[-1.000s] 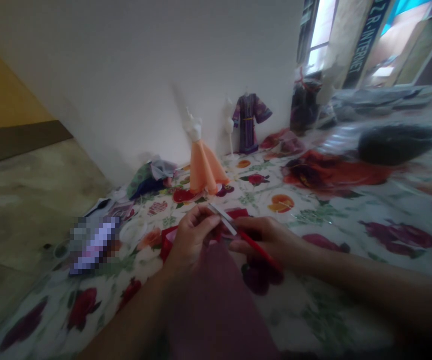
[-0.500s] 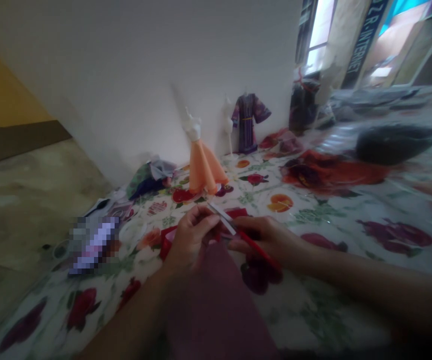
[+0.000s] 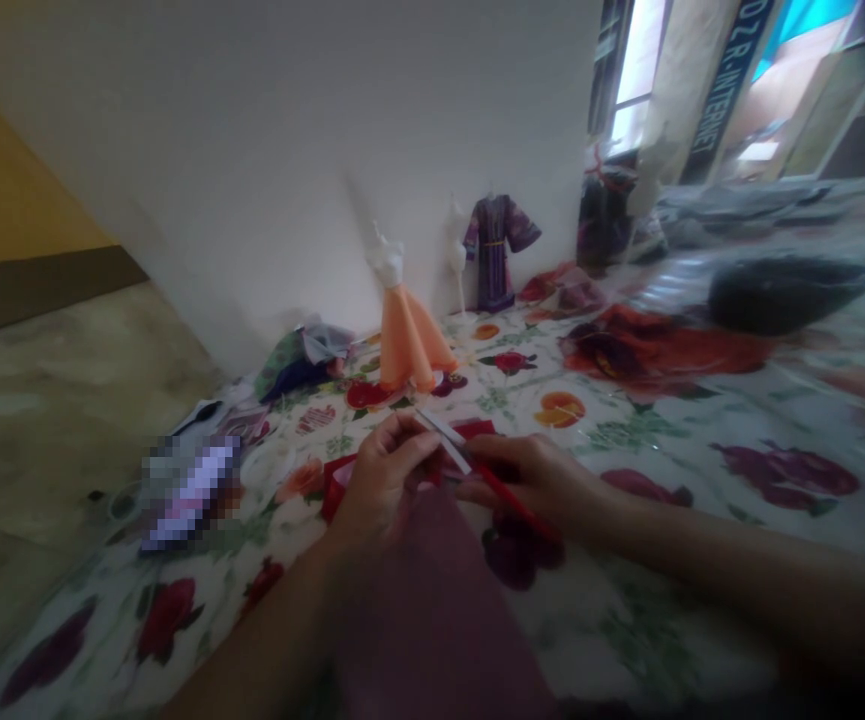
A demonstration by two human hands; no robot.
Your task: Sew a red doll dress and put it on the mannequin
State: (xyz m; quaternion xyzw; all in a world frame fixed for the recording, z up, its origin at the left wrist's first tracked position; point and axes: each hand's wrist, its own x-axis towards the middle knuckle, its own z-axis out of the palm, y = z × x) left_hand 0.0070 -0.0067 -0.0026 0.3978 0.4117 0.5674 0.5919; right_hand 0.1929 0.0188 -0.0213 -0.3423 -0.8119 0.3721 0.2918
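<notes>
My left hand (image 3: pixel 391 465) pinches the upper end of a mauve-pink cloth (image 3: pixel 439 610) that hangs down toward me. In my right hand (image 3: pixel 529 480) is a pair of scissors (image 3: pixel 507 495) with red handles. The blades point up and left, their tips close to my left thumb and fingers; whether they touch the cloth is hard to make out. Beneath my hands lies a red piece (image 3: pixel 334 485), partly hidden by them.
On the flower-and-fruit tablecloth (image 3: pixel 417 440) stand a small mannequin in an orange skirt (image 3: pixel 406 340), a white mannequin (image 3: pixel 454 250) and a purple robe (image 3: pixel 496 250). Bundled fabrics (image 3: pixel 301 360) lie at the left, orange-red cloth (image 3: pixel 664 345) and a black bundle (image 3: pixel 788 290) at the right.
Almost nothing differs. The view has shifted very slightly; both hands, the scissors and the cloth keep nearly the same places.
</notes>
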